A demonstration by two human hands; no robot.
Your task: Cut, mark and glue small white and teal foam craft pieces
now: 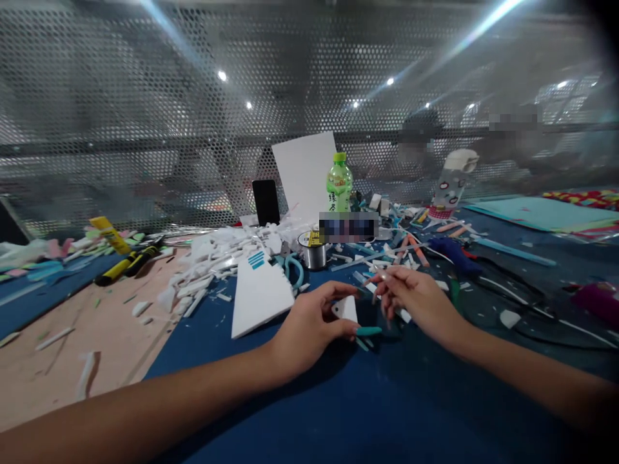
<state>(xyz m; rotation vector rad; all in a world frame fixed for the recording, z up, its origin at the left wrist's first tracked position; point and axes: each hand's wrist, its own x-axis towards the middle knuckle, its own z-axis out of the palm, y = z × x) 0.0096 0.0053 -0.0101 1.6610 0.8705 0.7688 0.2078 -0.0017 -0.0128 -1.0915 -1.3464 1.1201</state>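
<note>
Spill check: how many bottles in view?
2: a green bottle in front of the upright white sheet, and a white-lidded bottle to its right. Another could be hidden behind the sheet.

1. Here comes our left forearm (193, 386), bare, slanting in from eight o'clock, its wrist bending only slightly!
2. Our left hand (307, 325) reaches towards three o'clock, fingers arched over the top, thumb stretched out below them: a sideways C, closed in a grip!
3. And from four o'clock, our right forearm (522, 367), bare too, angling up towards ten!
4. Our right hand (413, 296) faces its partner, back upward, fingers bent towards nine o'clock, their tips slightly blurred!
5. Fingertips near each other, but the two hands stand apart!
</note>
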